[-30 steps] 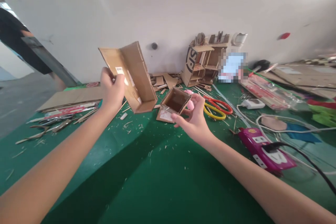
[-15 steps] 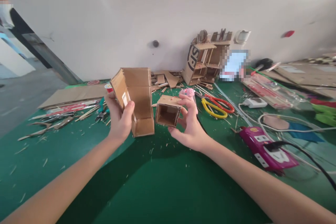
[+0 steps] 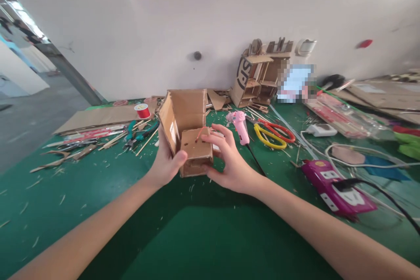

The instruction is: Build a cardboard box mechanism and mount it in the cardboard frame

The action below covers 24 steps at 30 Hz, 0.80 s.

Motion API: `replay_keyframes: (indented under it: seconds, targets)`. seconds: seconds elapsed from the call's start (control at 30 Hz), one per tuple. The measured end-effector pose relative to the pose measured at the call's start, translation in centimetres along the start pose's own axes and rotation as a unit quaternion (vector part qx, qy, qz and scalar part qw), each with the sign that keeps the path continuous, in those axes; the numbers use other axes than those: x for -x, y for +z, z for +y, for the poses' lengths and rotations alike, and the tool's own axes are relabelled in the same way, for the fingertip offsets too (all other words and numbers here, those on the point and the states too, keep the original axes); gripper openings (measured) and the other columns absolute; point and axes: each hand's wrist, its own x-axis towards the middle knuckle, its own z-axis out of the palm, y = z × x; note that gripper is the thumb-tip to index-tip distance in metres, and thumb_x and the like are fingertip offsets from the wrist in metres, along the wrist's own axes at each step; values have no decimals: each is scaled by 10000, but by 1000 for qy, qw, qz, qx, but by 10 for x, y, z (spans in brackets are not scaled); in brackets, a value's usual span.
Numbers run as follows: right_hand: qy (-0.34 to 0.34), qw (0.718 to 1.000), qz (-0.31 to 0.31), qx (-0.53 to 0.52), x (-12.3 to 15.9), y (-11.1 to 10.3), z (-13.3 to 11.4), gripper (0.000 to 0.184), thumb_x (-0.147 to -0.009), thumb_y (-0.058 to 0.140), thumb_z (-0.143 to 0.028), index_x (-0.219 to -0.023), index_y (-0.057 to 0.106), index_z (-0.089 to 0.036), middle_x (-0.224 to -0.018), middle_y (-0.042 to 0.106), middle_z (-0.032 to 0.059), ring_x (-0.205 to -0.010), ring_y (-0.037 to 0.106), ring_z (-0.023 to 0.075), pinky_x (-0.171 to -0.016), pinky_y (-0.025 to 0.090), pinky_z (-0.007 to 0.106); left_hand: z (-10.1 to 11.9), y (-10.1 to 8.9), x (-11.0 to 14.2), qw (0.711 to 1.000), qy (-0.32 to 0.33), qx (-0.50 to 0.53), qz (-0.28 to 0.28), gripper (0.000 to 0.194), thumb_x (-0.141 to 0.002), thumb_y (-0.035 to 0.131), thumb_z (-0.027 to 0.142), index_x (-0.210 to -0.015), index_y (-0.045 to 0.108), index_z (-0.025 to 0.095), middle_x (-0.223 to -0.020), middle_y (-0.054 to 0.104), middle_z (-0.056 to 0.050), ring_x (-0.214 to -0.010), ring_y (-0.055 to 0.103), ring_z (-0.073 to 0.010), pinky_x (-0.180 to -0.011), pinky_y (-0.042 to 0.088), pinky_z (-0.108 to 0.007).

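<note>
My left hand [image 3: 167,162] grips a folded cardboard piece [image 3: 188,107] from its left side, thumb in front. This piece has upright walls at the back and left, with a white label on the left one. Against its inner corner sits a small cardboard box [image 3: 197,144], two small holes and a bit of red wire or thread on its top. My right hand [image 3: 226,157] holds that box from the right, fingers on the top and thumb low at the front. The fingertips at the back of the left piece are hidden.
Rightward lie a pink glue gun [image 3: 241,127], scissors [image 3: 271,135] and a purple power strip [image 3: 334,188] with cords. A red thread spool [image 3: 142,111] and pliers [image 3: 131,135] lie left. A cardboard shelf [image 3: 254,76] stands near the wall. Scraps litter the green table [image 3: 197,240].
The small box has moved left into the corner of the folded piece and turned, so its holed face shows instead of its open end. My left hand has shifted slightly right with the folded piece.
</note>
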Motion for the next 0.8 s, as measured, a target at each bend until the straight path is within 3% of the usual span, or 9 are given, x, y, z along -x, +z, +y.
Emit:
replay_keyframes:
  seconds: [0.07, 0.17, 0.27, 0.43, 0.57, 0.63, 0.73, 0.8]
  targets:
    - [18, 999, 20, -44, -2, 2, 1, 682, -819, 624, -102, -1396, 381, -374, -1439, 252, 96, -1458, 256, 273, -979, 574, 423, 1, -5, 2, 999, -9, 23, -35, 861, -847, 623, 576, -1505, 143, 298, -1519, 350, -150, -1426, 358, -338, -1181, 312, -546]
    - [31, 995, 32, -90, -5, 4, 3, 699, -835, 674, -161, -1421, 374, -395, -1430, 330, 77, -1419, 334, 246, -966, 588, 389, 4, -8, 4, 998, -27, 32, -49, 865, -825, 698, 433, -1501, 169, 319, -1527, 343, -134, -1406, 389, -330, -1144, 383, -535]
    - [37, 996, 41, -73, -7, 3, 5, 731, -845, 689, -201, -1462, 351, -399, -1478, 369, 64, -1402, 373, 248, -983, 579, 400, 10, -3, 2, 999, -32, -10, -5, 795, -817, 681, 273, -1473, 234, 301, -1514, 364, -129, -1369, 438, -314, -1101, 441, -516]
    - [47, 998, 16, -28, -11, -1, 0, 784, -866, 669, -236, -1523, 278, -410, -1473, 394, 57, -1353, 428, 233, -994, 577, 404, 23, 14, -2, 993, -63, -77, 69, 756, -757, 605, 95, -1426, 290, 255, -1316, 572, -112, -1197, 601, -272, -1051, 492, -485]
    - [32, 999, -9, -10, -13, -3, -1, 764, -910, 613, -280, -1548, 206, -389, -1489, 379, 77, -1352, 434, 240, -1021, 550, 444, 22, 19, -4, 981, -76, -122, 127, 651, -764, 535, 68, -1370, 394, 260, -1263, 605, -94, -1225, 585, -261, -1082, 468, -472]
    - [36, 999, 8, -11, -13, -6, 2, 711, -939, 562, -296, -1547, 196, -332, -1475, 405, 109, -1324, 472, 238, -1003, 552, 449, 19, 18, -7, 978, -78, -125, 146, 613, -756, 522, 70, -1335, 434, 253, -1264, 605, -93, -1230, 579, -259, -1094, 457, -469]
    - [62, 994, 52, 67, -13, -15, 5, 442, -963, 458, -224, -1403, 414, -223, -1332, 532, 138, -1200, 567, 233, -944, 562, 438, 13, 12, -12, 972, -97, -120, 177, 589, -722, 535, 82, -1287, 476, 237, -1276, 598, -94, -1213, 580, -259, -1113, 434, -466]
    - [62, 982, 44, 173, -14, -25, 5, 316, -952, 394, -155, -1221, 555, -188, -1184, 612, 130, -1113, 596, 241, -936, 540, 450, 8, 5, -14, 968, -114, -112, 194, 553, -709, 548, 103, -1247, 512, 229, -1235, 618, -87, -1200, 582, -263, -1118, 425, -466]
